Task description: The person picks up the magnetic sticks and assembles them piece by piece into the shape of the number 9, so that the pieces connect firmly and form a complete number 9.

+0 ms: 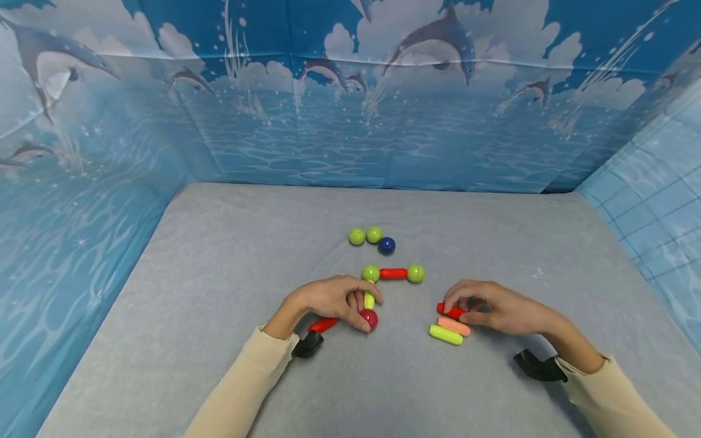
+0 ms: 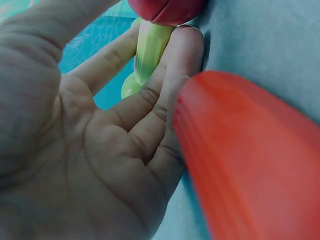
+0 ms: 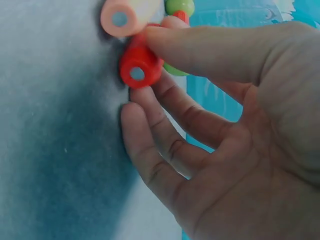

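Observation:
My left hand (image 1: 336, 298) grips a yellow-green rod (image 1: 369, 299) and the dark red ball (image 1: 369, 319) at its near end, index finger reaching over the rod and thumb at the ball. The rod's far end meets a green ball (image 1: 370, 273), which a red rod (image 1: 393, 274) joins to another green ball (image 1: 415, 273). Beneath the left hand lies a second red rod (image 2: 245, 150), partly hidden. My right hand (image 1: 495, 307) pinches a short red rod (image 3: 137, 65) between thumb and fingers; a grey disc shows in its end. Beside it lies a salmon rod (image 1: 454, 326).
A yellow-green rod (image 1: 445, 334) lies nearest me in the right-hand group. Farther back sit two loose green balls (image 1: 356, 236) and a dark blue ball (image 1: 386, 246). Grey cloth (image 1: 246, 243) covers the table, with dolphin-print curtains (image 1: 328, 121) behind and at the sides.

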`<state>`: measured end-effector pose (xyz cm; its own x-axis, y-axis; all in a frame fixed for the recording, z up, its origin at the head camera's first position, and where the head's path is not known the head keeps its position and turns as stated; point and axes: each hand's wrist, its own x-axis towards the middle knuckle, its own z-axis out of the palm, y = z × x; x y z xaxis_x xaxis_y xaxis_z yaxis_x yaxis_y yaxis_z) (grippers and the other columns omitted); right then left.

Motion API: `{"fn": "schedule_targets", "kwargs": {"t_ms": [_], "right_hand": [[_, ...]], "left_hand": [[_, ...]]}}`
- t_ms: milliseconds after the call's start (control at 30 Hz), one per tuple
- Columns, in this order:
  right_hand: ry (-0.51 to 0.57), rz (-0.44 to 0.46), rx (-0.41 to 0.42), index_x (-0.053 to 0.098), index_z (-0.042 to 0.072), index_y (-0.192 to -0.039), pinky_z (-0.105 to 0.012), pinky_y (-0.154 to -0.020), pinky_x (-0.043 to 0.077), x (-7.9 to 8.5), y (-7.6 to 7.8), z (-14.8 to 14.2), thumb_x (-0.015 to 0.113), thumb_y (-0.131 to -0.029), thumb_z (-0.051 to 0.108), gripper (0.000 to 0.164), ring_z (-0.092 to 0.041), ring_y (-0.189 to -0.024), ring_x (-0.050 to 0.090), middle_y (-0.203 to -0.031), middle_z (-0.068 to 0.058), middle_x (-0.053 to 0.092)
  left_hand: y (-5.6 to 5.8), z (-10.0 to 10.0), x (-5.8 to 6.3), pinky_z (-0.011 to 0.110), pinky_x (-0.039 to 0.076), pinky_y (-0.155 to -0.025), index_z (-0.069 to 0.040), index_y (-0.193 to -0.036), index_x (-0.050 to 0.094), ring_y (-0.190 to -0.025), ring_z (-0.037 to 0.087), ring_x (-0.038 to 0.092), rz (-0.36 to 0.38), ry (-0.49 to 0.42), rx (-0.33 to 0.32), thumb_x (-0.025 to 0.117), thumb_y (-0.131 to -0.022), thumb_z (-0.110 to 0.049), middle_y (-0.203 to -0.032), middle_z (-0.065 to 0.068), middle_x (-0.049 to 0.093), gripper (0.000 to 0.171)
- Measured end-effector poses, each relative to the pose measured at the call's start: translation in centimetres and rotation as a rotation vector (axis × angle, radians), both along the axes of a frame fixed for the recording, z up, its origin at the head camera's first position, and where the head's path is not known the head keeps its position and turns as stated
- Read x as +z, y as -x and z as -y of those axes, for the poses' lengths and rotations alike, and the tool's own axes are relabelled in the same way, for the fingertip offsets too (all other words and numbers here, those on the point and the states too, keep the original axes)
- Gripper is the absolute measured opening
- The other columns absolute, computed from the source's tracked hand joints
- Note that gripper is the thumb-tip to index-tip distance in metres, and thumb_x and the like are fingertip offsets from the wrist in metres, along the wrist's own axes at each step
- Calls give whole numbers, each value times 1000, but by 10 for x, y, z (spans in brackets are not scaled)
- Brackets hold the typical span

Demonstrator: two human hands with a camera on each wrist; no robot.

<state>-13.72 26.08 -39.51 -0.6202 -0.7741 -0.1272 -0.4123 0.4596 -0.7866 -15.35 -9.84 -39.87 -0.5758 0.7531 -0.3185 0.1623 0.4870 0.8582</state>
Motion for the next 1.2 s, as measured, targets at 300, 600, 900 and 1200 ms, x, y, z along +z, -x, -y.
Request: {"fn": "schedule_targets", "kwargs": {"t_ms": [300, 600, 900, 1200], "right_hand": [[-70, -48, -61, 65, 18, -117, -26, -76, 52, 2, 1, 11, 69, -96, 14, 23, -9, -87, 58, -110, 3, 66], [-39, -111, -26, 66, 19, -114, -27, -82, 52, 3, 1, 33, 68, -96, 10, 20, -10, -95, 60, -113, 5, 67], [-40, -123, 3, 67, 19, -107, -28, -81, 51, 9, 0, 65, 70, -93, 6, 20, -9, -94, 59, -110, 10, 65], [-18, -122, 43, 68, 19, -104, -28, -83, 52, 4, -5, 88, 71, -92, 5, 19, -7, -95, 59, -111, 11, 66]], "left_hand": [[0, 0, 0, 22, 46, -71, -11, -119, 70, -80, 12, 56, -23, -4, -14, 83, -84, -15, -90, 2, 60, 38], [0, 0, 2, 21, 46, -70, -11, -118, 69, -77, 12, 56, -23, 5, -15, 82, -84, -14, -88, 1, 59, 37], [0, -1, 3, 20, 45, -67, -9, -118, 69, -74, 11, 55, -15, 4, -10, 83, -83, -13, -87, 2, 59, 37], [-1, -3, 3, 21, 45, -66, -14, -118, 69, -73, 11, 56, -21, 37, 8, 83, -84, -15, -85, 1, 60, 37]]}}
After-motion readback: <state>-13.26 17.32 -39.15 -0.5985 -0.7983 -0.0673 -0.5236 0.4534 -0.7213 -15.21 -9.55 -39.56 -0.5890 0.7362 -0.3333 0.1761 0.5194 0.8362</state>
